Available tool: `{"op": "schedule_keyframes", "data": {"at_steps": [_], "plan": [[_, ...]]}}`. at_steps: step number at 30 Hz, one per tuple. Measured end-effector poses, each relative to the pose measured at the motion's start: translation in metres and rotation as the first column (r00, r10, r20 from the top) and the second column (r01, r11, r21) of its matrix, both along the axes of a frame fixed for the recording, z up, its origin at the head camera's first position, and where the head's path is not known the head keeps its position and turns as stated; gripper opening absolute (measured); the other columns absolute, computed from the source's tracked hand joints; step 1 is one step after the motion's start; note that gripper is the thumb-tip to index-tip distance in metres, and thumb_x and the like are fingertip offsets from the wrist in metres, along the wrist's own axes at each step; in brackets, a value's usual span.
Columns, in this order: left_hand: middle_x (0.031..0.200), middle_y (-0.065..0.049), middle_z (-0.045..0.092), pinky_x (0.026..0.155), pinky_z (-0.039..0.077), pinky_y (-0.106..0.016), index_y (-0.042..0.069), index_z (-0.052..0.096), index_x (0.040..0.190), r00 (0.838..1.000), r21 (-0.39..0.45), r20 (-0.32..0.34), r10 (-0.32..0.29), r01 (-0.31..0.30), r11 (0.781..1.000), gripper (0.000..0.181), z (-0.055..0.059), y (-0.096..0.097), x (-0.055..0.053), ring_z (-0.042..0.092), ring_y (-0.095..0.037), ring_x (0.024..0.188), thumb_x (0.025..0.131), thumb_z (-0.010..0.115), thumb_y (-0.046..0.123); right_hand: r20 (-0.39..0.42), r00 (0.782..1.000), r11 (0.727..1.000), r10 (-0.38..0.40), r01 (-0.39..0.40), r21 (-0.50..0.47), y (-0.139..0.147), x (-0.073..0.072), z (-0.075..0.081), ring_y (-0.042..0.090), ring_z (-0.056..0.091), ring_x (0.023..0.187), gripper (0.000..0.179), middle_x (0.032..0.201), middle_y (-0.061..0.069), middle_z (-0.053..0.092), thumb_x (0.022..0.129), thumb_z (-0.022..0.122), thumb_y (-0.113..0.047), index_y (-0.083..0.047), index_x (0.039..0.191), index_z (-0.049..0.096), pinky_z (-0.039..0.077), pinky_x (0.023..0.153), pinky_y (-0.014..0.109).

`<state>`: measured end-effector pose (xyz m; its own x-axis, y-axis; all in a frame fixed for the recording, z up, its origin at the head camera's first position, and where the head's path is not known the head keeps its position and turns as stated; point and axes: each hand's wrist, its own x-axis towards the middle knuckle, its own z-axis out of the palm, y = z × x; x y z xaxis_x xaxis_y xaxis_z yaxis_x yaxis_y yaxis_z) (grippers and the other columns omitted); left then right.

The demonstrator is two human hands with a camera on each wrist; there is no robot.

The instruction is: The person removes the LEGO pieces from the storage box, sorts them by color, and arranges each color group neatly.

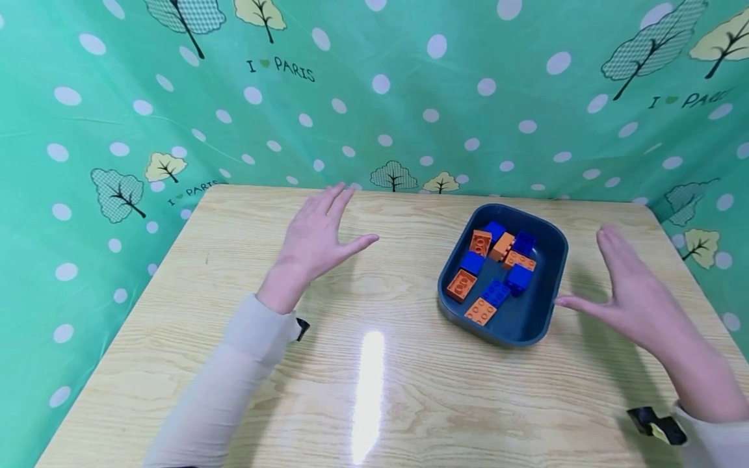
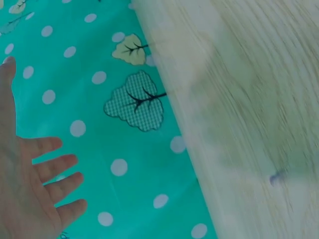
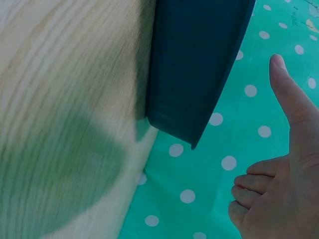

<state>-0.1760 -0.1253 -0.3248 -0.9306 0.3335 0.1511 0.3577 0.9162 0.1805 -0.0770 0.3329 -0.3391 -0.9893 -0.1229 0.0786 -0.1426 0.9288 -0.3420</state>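
Observation:
A dark blue tub (image 1: pixel 541 312) stands right of the table's middle with several orange and blue toy building bricks in it. Among them are an orange brick (image 1: pixel 461 285) lying on its side of the tub and a blue brick (image 1: pixel 496 293) with studs up. My right hand (image 1: pixel 643 305) is held just right of the tub, thumb tip close to its rim, holding nothing. Over the left half of the table, my left hand (image 1: pixel 313 234) is spread with its thumb out, also holding nothing. The right wrist view shows the tub's outer wall (image 3: pixel 194 59) beside the right hand.
The pale wooden table (image 1: pixel 409 403) reflects a bright strip of light near its front. Behind it and at both sides hangs a green cloth (image 1: pixel 351 65) with white dots and printed trees. Each wrist wears a dark device, with the right one (image 1: pixel 657 426) showing more fully.

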Motion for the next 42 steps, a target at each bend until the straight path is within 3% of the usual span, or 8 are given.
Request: {"op": "schedule_keyframes", "data": {"at_steps": [12,20,25,30,36,42], "plan": [[0.163,-0.007,0.032,0.122,0.033,-0.045,0.021,0.024,0.159,0.998,0.08,0.043,-0.034,0.03,0.996,0.091,0.005,0.023,0.006,0.031,-0.028,0.151,0.09,0.048,0.075,0.075,0.996,0.998,0.037,-0.034,-0.053,-0.006,0.0,-0.01,0.046,0.005,0.153,0.122,0.168,0.014,-0.003,0.079,0.081,-0.049,-0.012,0.161,-0.001,0.017,0.113,0.074],[0.162,-0.003,0.033,0.122,0.034,-0.044,0.022,0.026,0.158,0.996,0.111,0.048,-0.069,0.063,0.992,0.088,0.005,0.039,0.009,0.033,-0.025,0.15,0.091,0.047,0.074,0.079,0.995,0.997,0.063,-0.059,-0.048,-0.008,0.0,-0.016,0.057,0.022,0.144,0.12,0.168,0.019,0.005,0.078,0.081,-0.05,-0.013,0.161,0.003,0.033,0.096,0.079],[0.162,-0.003,0.035,0.121,0.036,-0.044,0.022,0.027,0.158,0.995,0.124,0.046,-0.088,0.082,0.989,0.087,0.005,0.048,0.011,0.035,-0.025,0.149,0.091,0.048,0.074,0.097,0.993,0.996,0.067,-0.06,-0.073,-0.007,-0.001,-0.021,0.06,0.028,0.139,0.117,0.166,0.023,0.01,0.079,0.082,-0.047,-0.013,0.161,0.006,0.034,0.094,0.08],[0.16,-0.003,0.037,0.119,0.038,-0.044,0.022,0.028,0.158,0.993,0.133,0.041,-0.114,0.108,0.985,0.086,0.006,0.058,0.014,0.037,-0.024,0.148,0.091,0.049,0.072,0.118,0.991,0.993,0.06,-0.047,-0.109,-0.004,0.0,-0.026,0.059,0.028,0.14,0.115,0.166,0.023,0.013,0.079,0.083,-0.044,-0.014,0.161,0.008,0.033,0.097,0.078],[0.161,-0.003,0.036,0.119,0.038,-0.045,0.022,0.028,0.158,0.989,0.161,0.057,-0.138,0.128,0.979,0.086,0.007,0.07,0.016,0.035,-0.024,0.149,0.091,0.049,0.072,0.08,0.994,0.988,0.072,-0.06,-0.146,-0.003,0.002,-0.031,0.059,0.03,0.138,0.111,0.167,0.018,0.013,0.079,0.084,-0.039,-0.013,0.161,0.013,0.034,0.094,0.079],[0.161,-0.002,0.037,0.117,0.04,-0.045,0.024,0.028,0.158,0.982,0.201,0.085,-0.167,0.147,0.968,0.084,0.006,0.083,0.018,0.036,-0.023,0.148,0.091,0.05,0.071,0.086,0.994,0.984,0.074,-0.058,-0.167,-0.004,0.002,-0.034,0.056,0.021,0.145,0.107,0.168,0.014,0.01,0.081,0.082,-0.039,-0.012,0.16,0.016,0.032,0.094,0.08]]}}
